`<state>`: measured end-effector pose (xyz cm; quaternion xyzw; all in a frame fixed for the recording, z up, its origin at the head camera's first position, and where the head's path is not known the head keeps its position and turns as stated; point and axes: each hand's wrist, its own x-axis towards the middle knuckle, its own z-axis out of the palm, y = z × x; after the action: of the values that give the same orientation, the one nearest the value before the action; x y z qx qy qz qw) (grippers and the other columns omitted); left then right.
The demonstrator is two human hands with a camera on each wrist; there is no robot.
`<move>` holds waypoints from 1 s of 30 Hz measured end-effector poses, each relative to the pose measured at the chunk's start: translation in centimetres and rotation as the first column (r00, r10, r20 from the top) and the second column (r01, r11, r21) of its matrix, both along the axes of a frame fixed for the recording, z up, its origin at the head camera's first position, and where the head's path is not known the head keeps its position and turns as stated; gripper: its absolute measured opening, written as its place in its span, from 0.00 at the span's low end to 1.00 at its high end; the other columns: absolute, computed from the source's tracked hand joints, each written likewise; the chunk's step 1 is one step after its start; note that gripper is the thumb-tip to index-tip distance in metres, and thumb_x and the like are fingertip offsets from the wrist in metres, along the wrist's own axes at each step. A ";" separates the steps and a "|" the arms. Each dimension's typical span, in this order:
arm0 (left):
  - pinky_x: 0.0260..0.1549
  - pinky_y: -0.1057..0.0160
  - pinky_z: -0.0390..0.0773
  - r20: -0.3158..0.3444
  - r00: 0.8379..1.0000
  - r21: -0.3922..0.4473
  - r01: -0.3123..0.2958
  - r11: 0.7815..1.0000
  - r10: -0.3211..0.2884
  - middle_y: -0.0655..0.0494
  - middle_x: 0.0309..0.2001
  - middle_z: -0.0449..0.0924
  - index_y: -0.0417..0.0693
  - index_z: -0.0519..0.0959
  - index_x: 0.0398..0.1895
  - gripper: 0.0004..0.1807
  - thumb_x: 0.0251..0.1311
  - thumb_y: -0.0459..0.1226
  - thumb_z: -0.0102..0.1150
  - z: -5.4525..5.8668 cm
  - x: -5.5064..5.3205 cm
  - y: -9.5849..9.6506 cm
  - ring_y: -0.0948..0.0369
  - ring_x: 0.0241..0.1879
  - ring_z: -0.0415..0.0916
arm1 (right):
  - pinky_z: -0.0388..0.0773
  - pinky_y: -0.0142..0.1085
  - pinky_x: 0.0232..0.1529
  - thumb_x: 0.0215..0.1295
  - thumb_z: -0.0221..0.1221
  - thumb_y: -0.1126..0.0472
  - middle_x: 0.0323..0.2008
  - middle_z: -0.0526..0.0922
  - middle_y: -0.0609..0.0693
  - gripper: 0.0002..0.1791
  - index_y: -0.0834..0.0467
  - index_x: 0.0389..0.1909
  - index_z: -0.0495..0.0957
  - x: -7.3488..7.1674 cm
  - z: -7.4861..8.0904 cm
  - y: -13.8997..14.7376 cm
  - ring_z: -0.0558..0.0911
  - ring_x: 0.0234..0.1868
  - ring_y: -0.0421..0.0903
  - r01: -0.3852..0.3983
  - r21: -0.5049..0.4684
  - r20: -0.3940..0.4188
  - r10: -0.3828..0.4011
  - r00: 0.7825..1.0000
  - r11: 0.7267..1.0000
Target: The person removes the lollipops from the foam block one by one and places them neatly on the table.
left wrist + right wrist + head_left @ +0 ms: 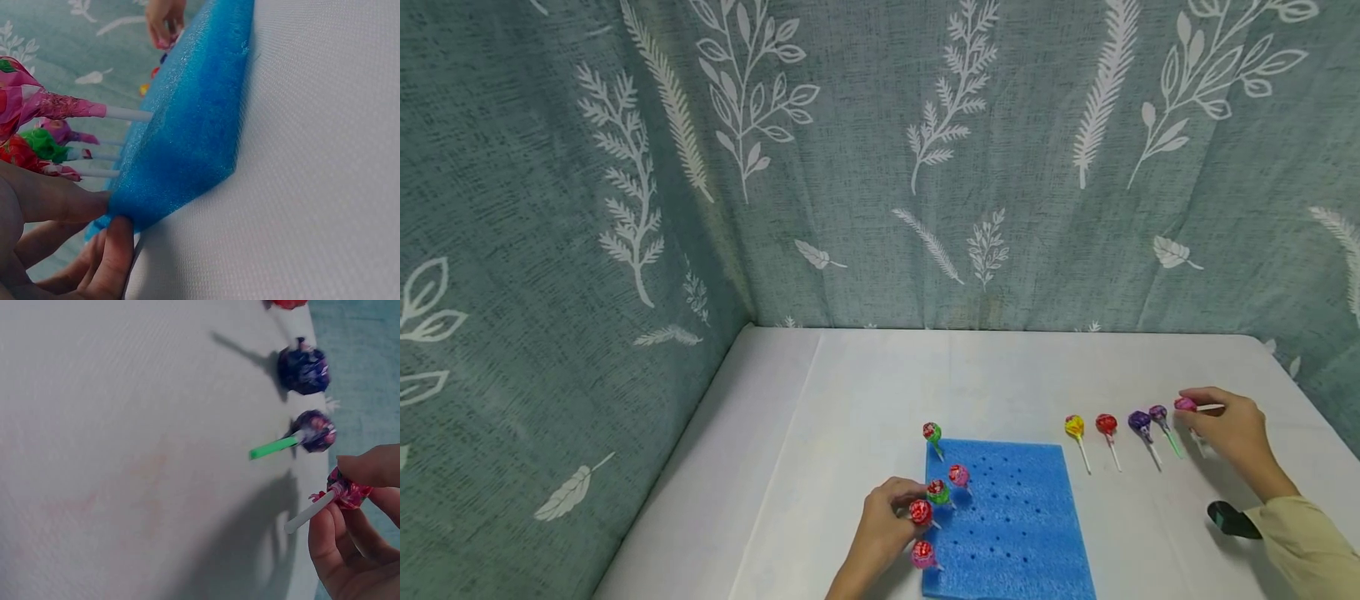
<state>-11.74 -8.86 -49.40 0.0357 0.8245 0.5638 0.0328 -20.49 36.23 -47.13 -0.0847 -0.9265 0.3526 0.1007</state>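
My right hand [1234,429] pinches a pink-wrapped lollipop [351,492] by its candy head, its white stick poking out from the fingers. Beside it in the right wrist view lies a purple lollipop with a green stick [315,431]. At the left side of a blue foam board [1037,517], my left hand [880,521] grips the edge between thumb and fingers. Several lollipops stand in the board's left part: a green and red one [932,432] at the far corner, a pink one [958,475], another green one [937,492], a red one [921,512] and a pink-red one [923,553].
Left of the right hand, a yellow lollipop [1074,427], a red lollipop [1106,424] and a dark purple lollipop [1139,422] lie in a row on the white table [850,392]. Small holes dot the board. A patterned curtain [865,167] hangs behind the table.
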 end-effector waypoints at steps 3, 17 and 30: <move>0.44 0.58 0.73 -0.003 1.000 -0.006 0.003 1.000 -0.003 0.59 0.35 0.76 0.46 0.80 0.34 0.19 0.32 0.24 0.64 0.0 0.0 0.0 0.60 0.38 0.75 | 0.72 0.28 0.16 0.52 0.59 0.56 0.42 0.74 0.67 0.24 0.68 0.47 0.72 -0.5 -0.7 0.2 0.74 0.26 0.36 0.022 0.001 0.026 -0.022 0.999 1.000; 0.41 0.61 0.75 -0.016 1.000 -0.040 0.004 0.999 -0.005 0.60 0.34 0.76 0.46 0.80 0.34 0.18 0.33 0.25 0.64 -0.2 0.0 -0.1 0.61 0.37 0.75 | 0.71 0.39 0.27 0.51 0.60 0.58 0.41 0.73 0.68 0.23 0.68 0.45 0.71 -0.7 -1.8 0.4 0.71 0.40 0.61 0.025 0.056 0.030 -0.027 0.999 0.998; 0.42 0.59 0.74 0.000 1.000 -0.004 0.005 1.000 -0.005 0.59 0.35 0.77 0.47 0.80 0.34 0.19 0.34 0.25 0.64 -0.1 0.0 -0.2 0.61 0.37 0.75 | 0.68 0.31 0.20 0.50 0.60 0.58 0.39 0.73 0.70 0.22 0.68 0.43 0.71 -0.3 -1.4 0.3 0.72 0.38 0.62 -0.027 0.072 0.014 0.026 1.000 0.997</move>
<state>-11.72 -9.08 -49.50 0.0377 0.8256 0.5620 0.0340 -20.80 36.50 -48.49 -0.0710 -0.9403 0.3196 0.0928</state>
